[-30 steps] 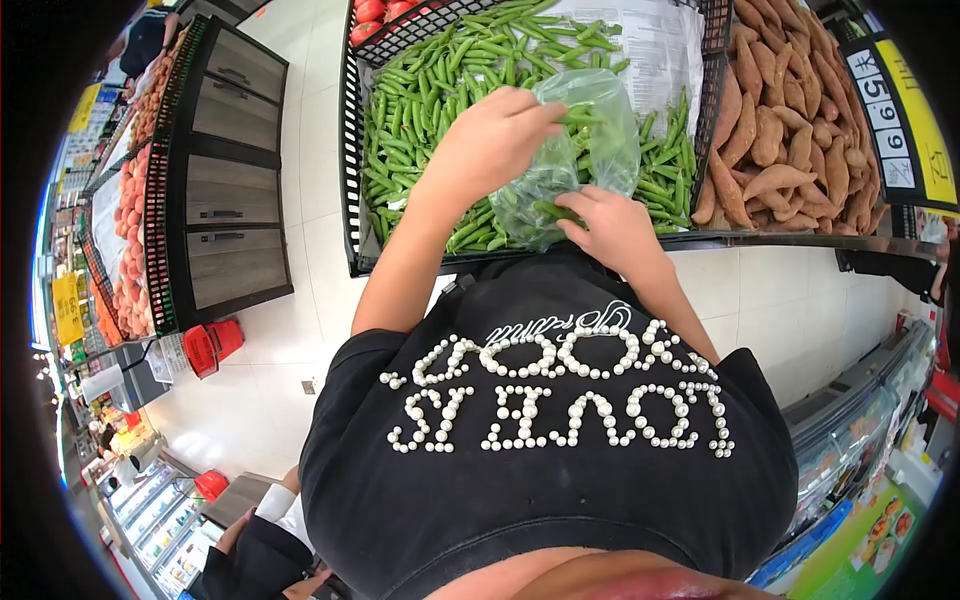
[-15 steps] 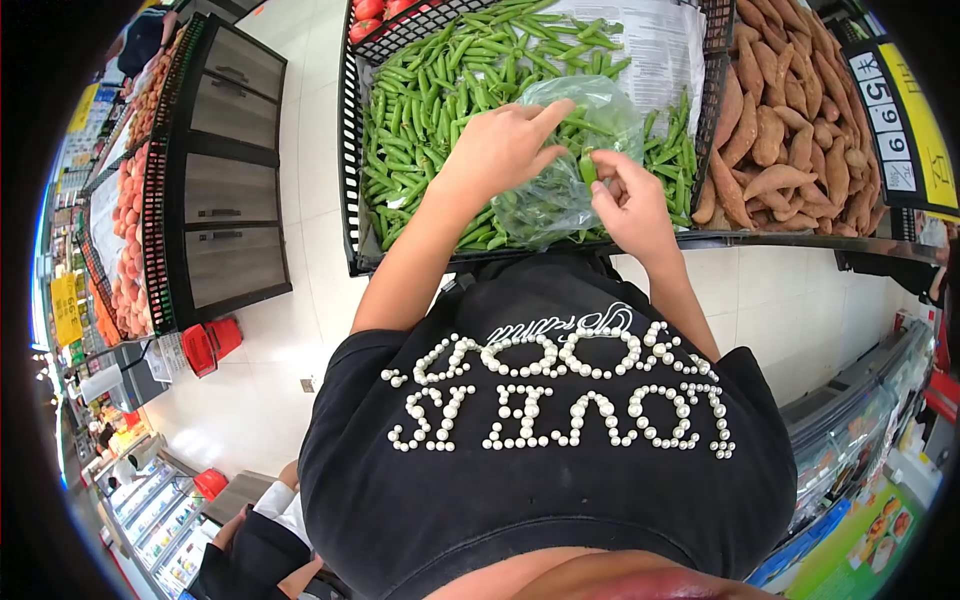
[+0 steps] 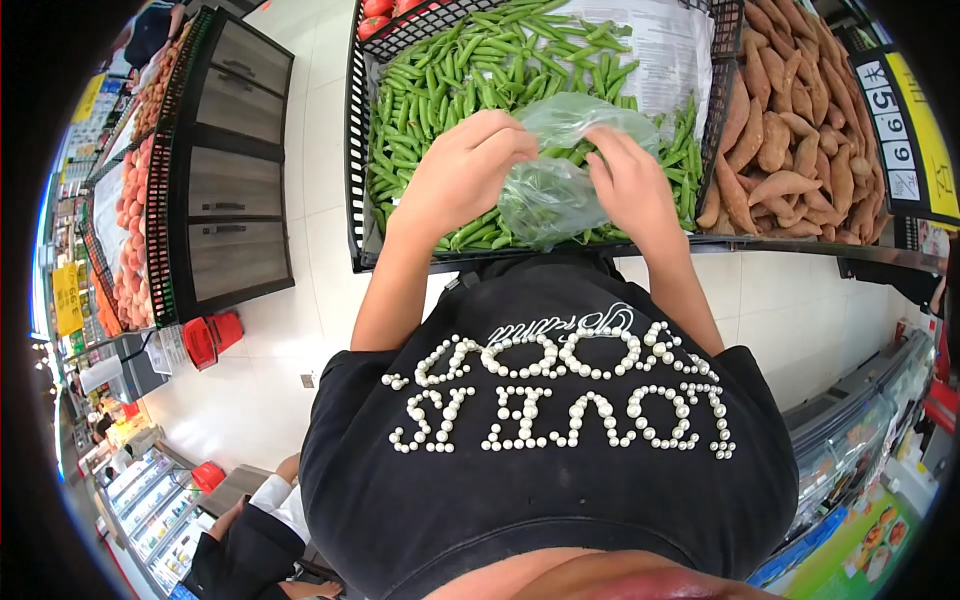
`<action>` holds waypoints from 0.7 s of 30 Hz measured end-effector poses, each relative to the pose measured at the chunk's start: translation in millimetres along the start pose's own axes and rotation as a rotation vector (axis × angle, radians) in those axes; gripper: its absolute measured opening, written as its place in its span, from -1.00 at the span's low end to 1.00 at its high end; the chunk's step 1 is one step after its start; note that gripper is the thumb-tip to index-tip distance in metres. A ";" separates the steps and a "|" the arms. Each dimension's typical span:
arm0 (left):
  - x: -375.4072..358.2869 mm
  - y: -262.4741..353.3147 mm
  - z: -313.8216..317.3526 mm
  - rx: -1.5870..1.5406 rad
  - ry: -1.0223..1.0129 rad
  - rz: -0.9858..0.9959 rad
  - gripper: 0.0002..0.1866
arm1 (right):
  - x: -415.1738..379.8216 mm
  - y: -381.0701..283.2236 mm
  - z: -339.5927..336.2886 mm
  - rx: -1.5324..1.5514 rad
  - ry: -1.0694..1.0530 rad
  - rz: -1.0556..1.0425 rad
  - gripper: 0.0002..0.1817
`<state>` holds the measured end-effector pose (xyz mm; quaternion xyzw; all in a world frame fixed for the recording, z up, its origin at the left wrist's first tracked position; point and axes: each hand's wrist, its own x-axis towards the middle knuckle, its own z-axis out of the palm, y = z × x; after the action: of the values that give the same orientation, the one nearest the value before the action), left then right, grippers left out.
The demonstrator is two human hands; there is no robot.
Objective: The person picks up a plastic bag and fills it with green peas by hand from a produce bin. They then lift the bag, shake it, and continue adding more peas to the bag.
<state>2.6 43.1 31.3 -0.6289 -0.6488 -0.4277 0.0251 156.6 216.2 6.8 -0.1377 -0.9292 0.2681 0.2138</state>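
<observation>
A thin, clear plastic bag [image 3: 548, 205] rests on the heap of green pea pods [image 3: 440, 95], in the near part of a black crate [image 3: 357, 200]. Some green shows through its lower part. My left hand [image 3: 470, 170] is closed on the bag's left edge, thumb and fingers pinched together near its mouth. On the other side, my right hand [image 3: 632, 180] has its fingers bent over the bag's upper right edge, pinching the plastic. Between the hands the mouth of the bag is spread, with a few pods visible there.
Printed paper [image 3: 665, 60] lines the crate's far right. Sweet potatoes [image 3: 785, 150] fill the bin to the right, beside a price sign [image 3: 890, 130]. Red tomatoes [image 3: 378, 12] lie beyond the crate. A cabinet stand [image 3: 235, 180] is at left; a person [image 3: 255, 540] is behind at lower left.
My right hand held a pea pod at the bag; now it grips the bag's edge and the pod is out of its fingers. My left hand has drawn back to the bag's left edge.
</observation>
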 end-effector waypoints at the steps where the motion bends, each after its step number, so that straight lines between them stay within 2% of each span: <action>1: -3.7 1.5 -0.2 -0.026 0.036 -0.005 -0.82 | -3.4 -2.6 -6.1 -0.039 -0.008 0.009 -0.67; 5: -13.5 7.4 -1.0 -0.121 0.061 -0.036 -0.84 | -10.1 -3.7 -29.5 -0.314 -0.185 0.190 -0.61; 8: -21.4 4.1 3.6 -0.220 0.083 -0.101 -0.83 | -17.2 11.1 -37.0 -0.366 -0.170 0.211 -0.55; 10: -23.7 2.3 5.9 -0.275 0.112 -0.110 -0.84 | -15.1 13.4 -41.4 -0.361 -0.065 0.188 -0.50; 15: -15.1 9.1 2.3 -0.210 0.048 0.015 -0.84 | -7.6 14.6 -47.3 -0.168 0.176 0.041 -0.44; 18: -14.9 12.5 2.2 -0.180 0.049 0.026 -0.82 | -10.1 11.0 -46.7 -0.349 0.361 0.212 -0.55; 21: -13.5 21.6 -1.5 -0.136 0.067 0.028 -0.81 | -13.2 15.5 -55.6 -0.523 0.058 0.560 -0.59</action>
<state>22.8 28.1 35.9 -0.6237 -0.6081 -0.4911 0.0100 196.4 248.5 36.4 -0.4436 -0.8862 0.0661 0.1163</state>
